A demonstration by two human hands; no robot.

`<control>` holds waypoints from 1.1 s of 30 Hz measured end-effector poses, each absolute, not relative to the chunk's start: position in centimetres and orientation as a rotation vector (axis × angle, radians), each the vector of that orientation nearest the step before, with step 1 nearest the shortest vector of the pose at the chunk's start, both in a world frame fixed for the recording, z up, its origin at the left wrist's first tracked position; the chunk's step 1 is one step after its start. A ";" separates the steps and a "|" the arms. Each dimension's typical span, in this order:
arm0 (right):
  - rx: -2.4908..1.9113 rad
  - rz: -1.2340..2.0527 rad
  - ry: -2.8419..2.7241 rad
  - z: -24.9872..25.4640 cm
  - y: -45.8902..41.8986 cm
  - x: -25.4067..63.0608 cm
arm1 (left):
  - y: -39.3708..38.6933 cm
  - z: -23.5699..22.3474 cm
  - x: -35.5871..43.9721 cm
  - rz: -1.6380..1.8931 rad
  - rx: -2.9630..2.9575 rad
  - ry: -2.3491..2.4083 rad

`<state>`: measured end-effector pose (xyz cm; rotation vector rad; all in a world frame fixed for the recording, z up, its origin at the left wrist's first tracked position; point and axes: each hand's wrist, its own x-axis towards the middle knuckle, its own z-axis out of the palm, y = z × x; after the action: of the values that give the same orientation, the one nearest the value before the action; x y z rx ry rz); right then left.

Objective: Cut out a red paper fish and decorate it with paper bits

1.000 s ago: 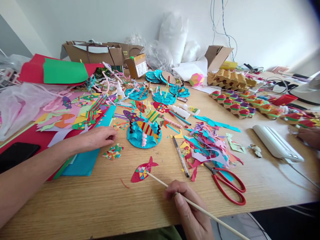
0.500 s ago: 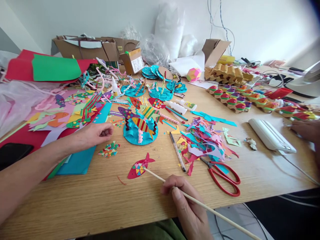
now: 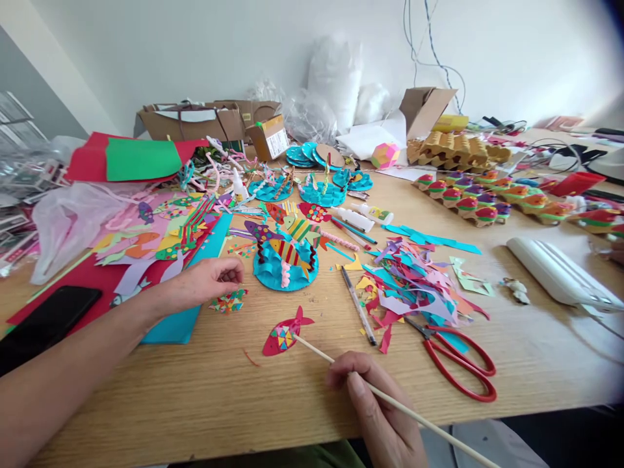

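Note:
A thin wooden stick (image 3: 390,398) is gripped by my right hand (image 3: 377,406). Its tip touches a red paper fish (image 3: 273,342) near the tail end of a patch of small coloured triangles. My left hand (image 3: 217,281) has its fingers curled, just above a little heap of paper triangles (image 3: 229,303); whether anything small is between its fingertips is hidden. Behind the fish stands a round blue base (image 3: 287,279) carrying patterned paper fish and pipe cleaners. A thin red strip (image 3: 251,357) lies left of the fish.
Red-handled scissors (image 3: 461,364), a pen (image 3: 359,305) and paper scraps (image 3: 414,279) lie to the right. Glue bottles (image 3: 353,219) stand behind. A black phone (image 3: 53,325) rests at left on coloured sheets. At right are a white device (image 3: 560,273), painted egg cartons (image 3: 468,198) and another person's hand (image 3: 615,250).
The view has turned slightly left and up. My left hand has moved a little right, covering more of the triangle heap. The stick tip stays on the red fish.

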<state>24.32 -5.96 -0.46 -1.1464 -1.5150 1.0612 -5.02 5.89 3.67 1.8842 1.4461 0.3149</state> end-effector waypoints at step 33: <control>-1.105 1.091 -1.375 0.2 -5.8 23.8 | 3.4 4.0 3.4 0.235 1.769 1.093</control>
<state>23.82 -5.83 0.18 -1.1055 -1.3753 1.0911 3.37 3.37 3.98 1.7686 1.0930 0.2346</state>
